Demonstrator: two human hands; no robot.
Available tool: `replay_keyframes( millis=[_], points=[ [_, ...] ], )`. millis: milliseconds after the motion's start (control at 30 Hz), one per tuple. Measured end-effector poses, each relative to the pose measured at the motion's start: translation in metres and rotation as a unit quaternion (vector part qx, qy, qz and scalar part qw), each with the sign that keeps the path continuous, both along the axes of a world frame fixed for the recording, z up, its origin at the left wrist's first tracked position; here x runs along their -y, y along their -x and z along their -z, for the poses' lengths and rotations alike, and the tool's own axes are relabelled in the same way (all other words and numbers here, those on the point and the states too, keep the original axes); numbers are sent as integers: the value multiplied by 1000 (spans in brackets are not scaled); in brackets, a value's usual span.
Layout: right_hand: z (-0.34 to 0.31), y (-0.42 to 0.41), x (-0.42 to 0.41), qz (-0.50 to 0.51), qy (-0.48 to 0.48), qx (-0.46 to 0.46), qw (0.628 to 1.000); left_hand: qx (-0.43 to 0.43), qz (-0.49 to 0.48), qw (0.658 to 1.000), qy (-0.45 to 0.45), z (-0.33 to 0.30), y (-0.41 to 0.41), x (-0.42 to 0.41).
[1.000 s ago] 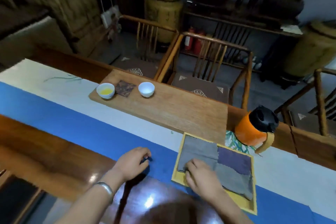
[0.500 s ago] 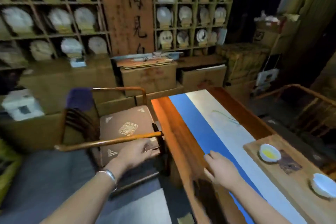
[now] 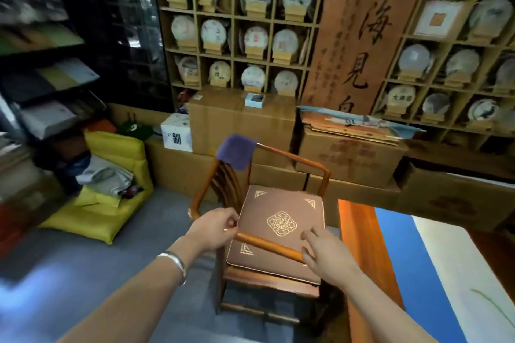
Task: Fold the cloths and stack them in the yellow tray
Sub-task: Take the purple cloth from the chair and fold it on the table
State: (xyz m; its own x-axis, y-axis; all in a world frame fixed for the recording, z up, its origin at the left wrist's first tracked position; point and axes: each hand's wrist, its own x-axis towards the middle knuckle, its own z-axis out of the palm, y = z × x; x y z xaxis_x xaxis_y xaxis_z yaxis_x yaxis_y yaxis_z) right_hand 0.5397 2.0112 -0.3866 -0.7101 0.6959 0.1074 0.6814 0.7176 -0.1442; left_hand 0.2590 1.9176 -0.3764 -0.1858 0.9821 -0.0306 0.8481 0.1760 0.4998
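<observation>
Head cam: L hand point(image 3: 216, 228) gripped the near armrest point(image 3: 267, 243) of the wooden chair point(image 3: 317, 172), fingers curled round the rail. R hand point(image 3: 324, 252) sat at the rail's right end, fingers loosely spread, thumb touching the wood; can't tell if it truly gripped. Purple cloth point(image 3: 235, 150) hung draped over the chair's far-left back corner, unfolded, well apart from both hands. Brown seat cushion point(image 3: 281, 224) lay between. Table w/ blue-white runner point(image 3: 418, 273) at right.

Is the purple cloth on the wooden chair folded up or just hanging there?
Hanging unfolded, as far as shows: the purple cloth drapes over the wooden chair top rail corner, one flat layer with a corner pointing down. Neither hand touches it.
</observation>
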Motion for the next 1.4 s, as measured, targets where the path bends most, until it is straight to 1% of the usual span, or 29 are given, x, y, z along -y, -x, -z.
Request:
replay_keyframes(
  millis=[100,167,233,333,467,667,767,867,1000,1067,1233,1333,1400],
  points=[
    [6,40,-39,-32,13,-12,999,7,-48,999,5,-8,26,-7],
    [6,70,-60,-50,3,-20,999,18,-89,996,-1,-15,46,-8],
    [6,99,-75,-70,-7,-30,997,40,-137,990,-16,-20,67,-5],
    [5,149,-87,-127,-3,-32,991,64,-191,979,-20,-22,96,3],
    [1,226,-97,-191,3,-27,981,70,-235,969,-16,-19,140,9],
    [-1,361,-112,-220,6,-13,975,94,-260,961,-25,-10,244,5],
    [1,432,-120,-197,6,-7,980,110,-247,962,-27,-10,315,-9],
    [2,489,-132,-142,21,-8,990,109,-216,970,-23,-14,390,-33],
    [-5,532,-155,-59,27,-3,998,86,-152,985,7,-20,460,-76],
    [-10,541,-165,-13,32,-3,999,89,-121,989,3,-21,485,-105],
    [-12,538,-198,66,26,29,997,90,-22,995,30,-16,500,-186],
    [-7,532,-226,113,60,34,991,79,34,996,23,-15,493,-235],
    [-4,531,-249,143,39,26,989,73,76,994,31,-12,485,-271]
  ],
)
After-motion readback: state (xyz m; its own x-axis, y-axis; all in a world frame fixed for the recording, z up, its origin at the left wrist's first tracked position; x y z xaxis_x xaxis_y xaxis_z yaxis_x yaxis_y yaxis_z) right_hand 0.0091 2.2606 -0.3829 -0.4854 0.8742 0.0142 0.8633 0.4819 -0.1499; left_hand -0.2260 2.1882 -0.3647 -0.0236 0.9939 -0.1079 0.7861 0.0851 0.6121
